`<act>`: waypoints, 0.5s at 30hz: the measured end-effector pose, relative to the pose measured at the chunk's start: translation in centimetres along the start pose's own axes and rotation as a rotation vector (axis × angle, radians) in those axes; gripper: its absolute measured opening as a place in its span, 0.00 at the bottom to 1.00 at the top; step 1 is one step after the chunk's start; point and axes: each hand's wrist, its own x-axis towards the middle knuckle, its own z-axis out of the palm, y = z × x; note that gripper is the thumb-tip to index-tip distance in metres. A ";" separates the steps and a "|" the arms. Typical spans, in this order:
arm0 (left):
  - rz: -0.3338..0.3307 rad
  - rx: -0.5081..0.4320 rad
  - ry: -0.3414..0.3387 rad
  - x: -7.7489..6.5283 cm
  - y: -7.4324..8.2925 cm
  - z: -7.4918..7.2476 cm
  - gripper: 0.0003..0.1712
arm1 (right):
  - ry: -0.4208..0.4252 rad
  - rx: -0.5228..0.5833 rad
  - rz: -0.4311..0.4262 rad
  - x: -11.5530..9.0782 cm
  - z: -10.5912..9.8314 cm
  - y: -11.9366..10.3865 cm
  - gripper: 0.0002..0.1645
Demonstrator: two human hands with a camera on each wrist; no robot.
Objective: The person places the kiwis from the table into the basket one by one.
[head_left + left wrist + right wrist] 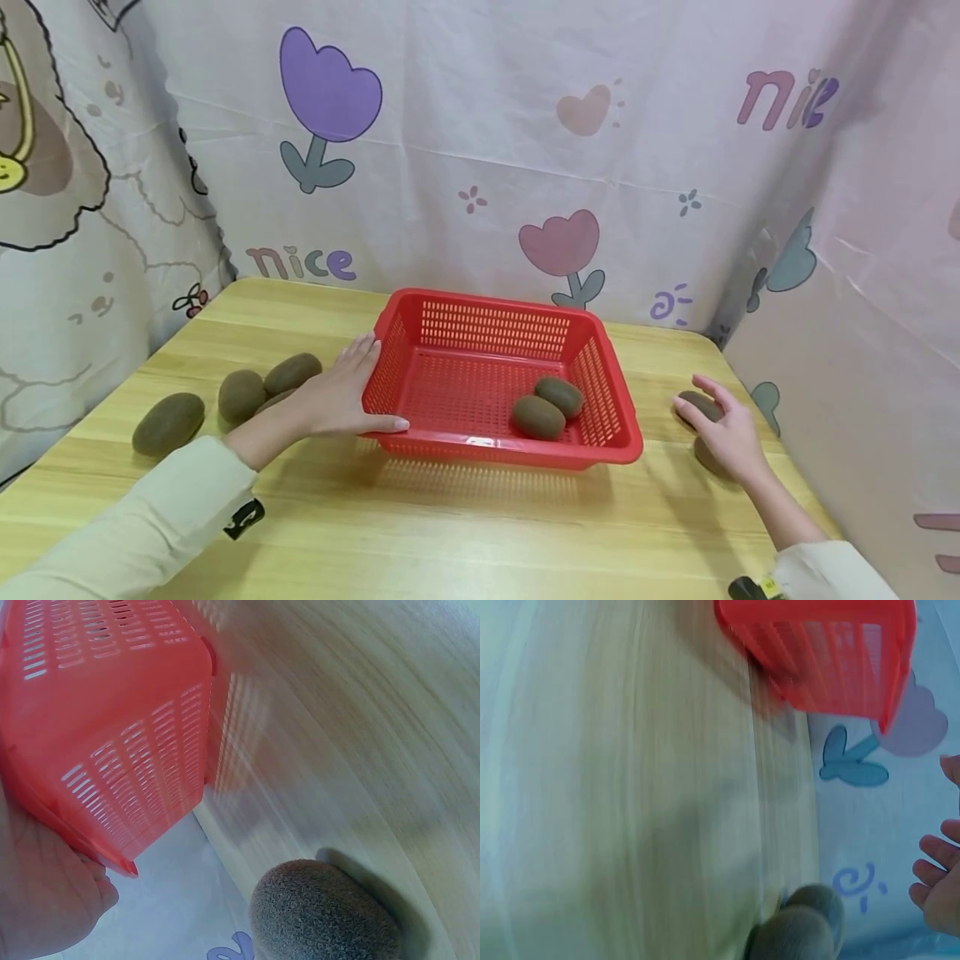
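R hand (730, 432), fingers loose, is hovering by 2 kiwis (701, 405) nr R edge of bench (480, 529), L hand (339, 396) gripping basket (457, 387) w/ 2 in, prob. 6 to go.

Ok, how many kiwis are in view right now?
8 kiwis: four left of the red basket, one partly hidden by the left arm; two inside it; two by the right hand. More may be hidden behind the arms.
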 end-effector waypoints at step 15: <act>0.007 0.000 0.000 0.1 0.0 -0.1 0.71 | -0.030 -0.014 0.054 -1.8 -2.4 5.5 0.42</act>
